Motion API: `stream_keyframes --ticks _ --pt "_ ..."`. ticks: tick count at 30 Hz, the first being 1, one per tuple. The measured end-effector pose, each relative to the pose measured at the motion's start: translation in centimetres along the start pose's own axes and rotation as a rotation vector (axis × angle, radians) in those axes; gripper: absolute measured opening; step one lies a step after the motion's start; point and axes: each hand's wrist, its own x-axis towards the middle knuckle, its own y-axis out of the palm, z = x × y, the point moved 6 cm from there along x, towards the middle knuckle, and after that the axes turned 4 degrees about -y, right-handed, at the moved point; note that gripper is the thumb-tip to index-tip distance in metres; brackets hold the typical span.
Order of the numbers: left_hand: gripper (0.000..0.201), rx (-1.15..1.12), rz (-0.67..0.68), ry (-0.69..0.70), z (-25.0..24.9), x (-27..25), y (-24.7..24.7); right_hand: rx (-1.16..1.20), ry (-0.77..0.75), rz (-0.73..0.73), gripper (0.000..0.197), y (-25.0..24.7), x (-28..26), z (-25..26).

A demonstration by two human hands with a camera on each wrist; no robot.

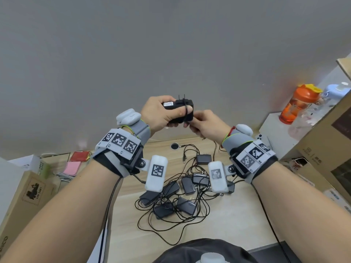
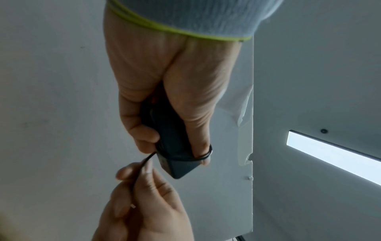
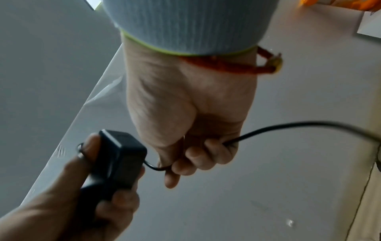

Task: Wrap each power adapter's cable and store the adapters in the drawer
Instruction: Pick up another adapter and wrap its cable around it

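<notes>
My left hand (image 1: 157,112) grips a black power adapter (image 1: 180,111) raised in front of me, prongs up, with 1 loop of its cable (image 3: 288,126) crossing my thumb. My right hand (image 1: 207,124) is curled round that cable just beside the adapter, pinching it. Below on the wooden desk (image 1: 228,221) lies a tangled pile of adapters (image 1: 178,194).
</notes>
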Motion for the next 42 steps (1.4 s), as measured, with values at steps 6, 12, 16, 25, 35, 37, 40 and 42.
stream_keyframes --ticks 6,12,16,25,35,37,40,42 --pt "0.028 -0.014 -0.139 -0.043 0.9 1.7 -2.1 -0.166 -0.048 0.096 0.033 1.3 -0.7 1.8" --pt "0.03 0.136 -0.109 -0.081 2.9 2.1 -2.8 -0.197 -0.154 0.052 0.025 -0.5 -0.9 4.7" --pt "0.032 0.193 -0.019 -0.064 3.1 1.7 -1.9 -0.183 -0.202 -0.003 0.021 -1.9 -0.2 5.4" --pt "0.045 0.249 0.151 0.001 1.4 0.8 -0.1 -0.03 -0.22 -0.123 0.017 -4.3 0.7 5.8" --pt "0.027 0.11 0.16 0.056 -1.0 0.2 0.6 -0.03 -0.141 -0.154 0.033 -3.8 0.8 3.5" --pt "0.029 0.055 0.087 0.063 -1.4 0.3 0.3 -0.029 -0.099 -0.135 0.037 -3.2 0.8 2.3" --pt "0.032 -0.017 0.006 0.055 -1.6 0.7 -0.3 -0.075 -0.088 -0.04 0.03 -1.6 0.5 1.7" --pt "0.035 -0.044 -0.035 0.046 -1.3 1.2 -0.8 -0.121 -0.105 0.032 0.026 -0.4 0.1 2.1"
